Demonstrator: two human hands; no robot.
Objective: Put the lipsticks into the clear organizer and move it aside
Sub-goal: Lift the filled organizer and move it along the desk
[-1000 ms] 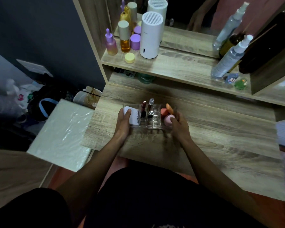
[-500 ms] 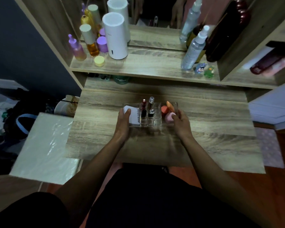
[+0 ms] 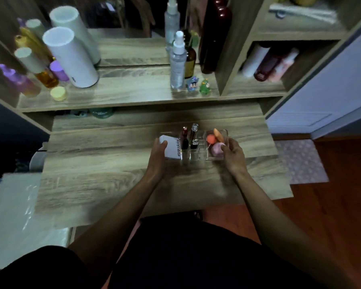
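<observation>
The clear organizer (image 3: 198, 155) is on the wooden desk (image 3: 104, 184), right of centre. Two lipsticks stand upright in its middle slots: a dark red one (image 3: 184, 137) and one with a silver cap (image 3: 194, 135). A white box (image 3: 172, 148) fills its left end; orange and pink sponges (image 3: 216, 142) lie in its right compartment. My left hand (image 3: 157, 158) grips the organizer's left end and my right hand (image 3: 233, 156) grips its right end. I cannot tell whether the organizer touches the desk.
A shelf (image 3: 121, 94) behind the desk carries a white cylinder (image 3: 69, 57), coloured bottles (image 3: 35, 74), a spray bottle (image 3: 177, 63) and two small figurines (image 3: 199, 85). A side cubby (image 3: 265, 65) holds tubes. A white wrapped slab (image 3: 19, 215) lies left; a mat (image 3: 300, 161) lies right.
Both hands have carried the organizer to the right along the desk, and my view has swung right with it. The grip on both ends is unchanged.
</observation>
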